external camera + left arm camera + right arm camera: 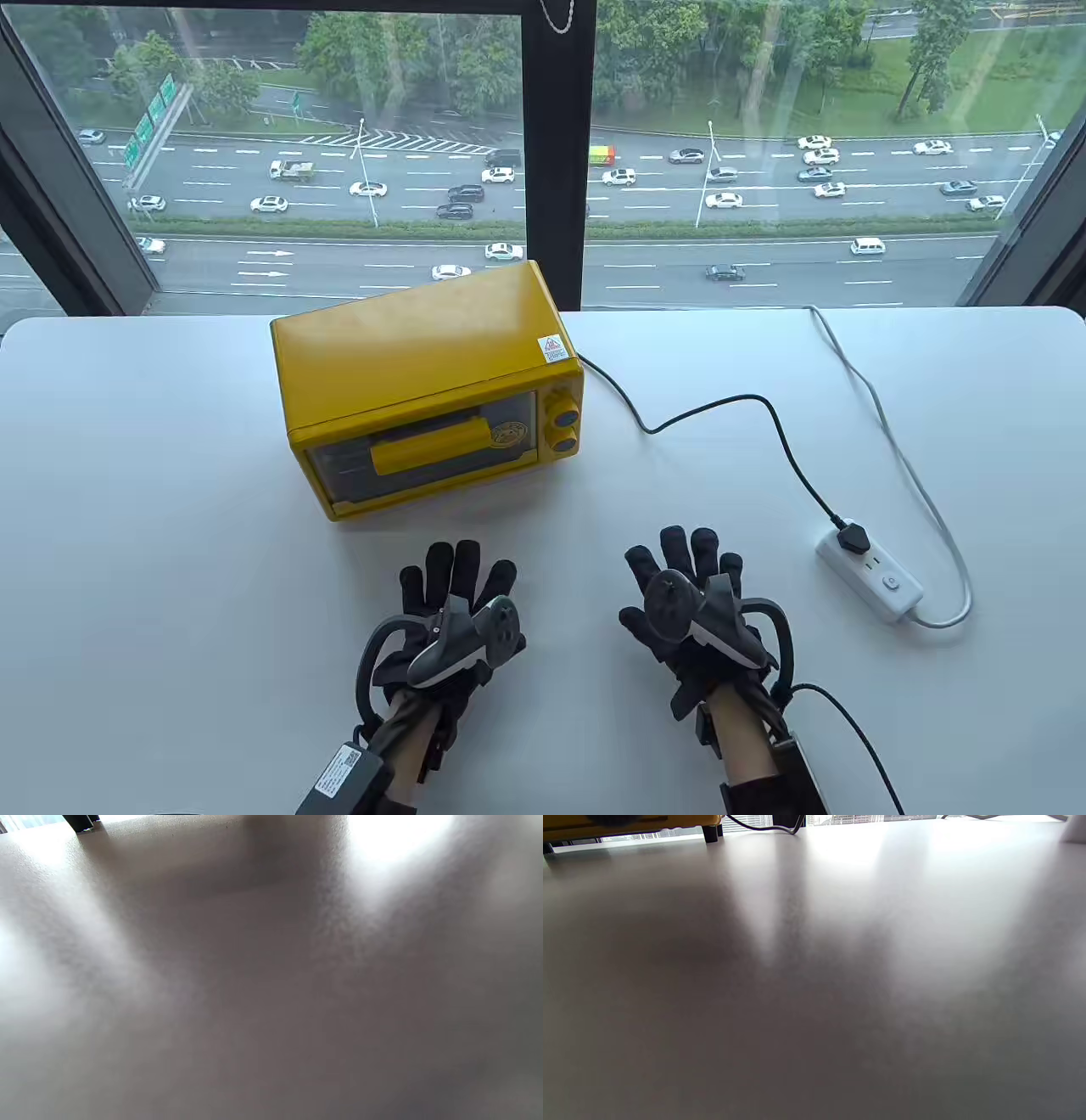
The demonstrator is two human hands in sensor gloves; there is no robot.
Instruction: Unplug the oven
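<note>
A yellow toaster oven (428, 386) stands on the white table (170, 509), door facing me. Its black cord (738, 403) runs right to a black plug (853, 536) seated in a white power strip (874, 577). My left hand (454, 586) rests flat on the table in front of the oven, fingers spread, empty. My right hand (687, 564) rests flat too, left of the power strip, empty. The right wrist view shows the oven's underside (628, 823) and the cord (763, 827). The left wrist view shows only the tabletop.
The power strip's grey cable (882, 416) loops over the table's right side and off the far edge by the window. The window's black pillar (556, 153) stands behind the oven.
</note>
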